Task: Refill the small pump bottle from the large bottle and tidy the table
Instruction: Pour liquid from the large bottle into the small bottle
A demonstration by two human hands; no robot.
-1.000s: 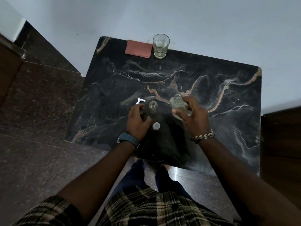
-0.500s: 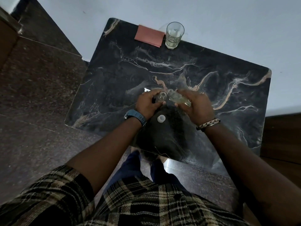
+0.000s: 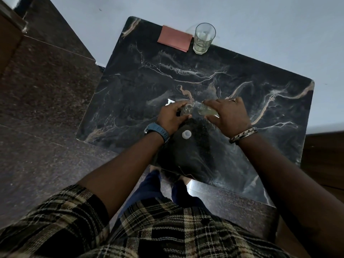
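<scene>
- Comparing with a second ago, we see the larger clear bottle with pale yellowish liquid [image 3: 205, 111] has gone from upright to tipped over on its side, neck pointing left towards the open mouth of the small clear glass bottle [image 3: 186, 109], just left of the frame's centre.
- Our right hand [image 3: 228, 116] grips the large bottle from above, its fingers [image 3: 214, 104] curled round the body; our left hand [image 3: 172, 116] holds the small bottle upright, its fingers [image 3: 178, 107] wrapped round the side.
- We judge that the pour is starting or about to: the two mouths sit very near each other above the dark marbled tabletop [image 3: 260, 101], so the refill is under way, and the capping and tidying are not yet done.
- The small round white cap [image 3: 186, 134] lies on the tabletop just below our hands, and the white pump head [image 3: 169, 102] peeks out to the left of our left hand, largely covered by it.
- We cannot tell whether liquid is actually flowing: the necks are small, dim and partly masked by our fingers.
- The small bottle's fill level is likewise unreadable, and its base is hidden, so we cannot say whether it rests on the tabletop.
- In the upper middle of the frame, a clear drinking glass with a little pale liquid [image 3: 203, 38] stands just beside a flat reddish-brown square [image 3: 174, 39], whose material we cannot make out.
</scene>
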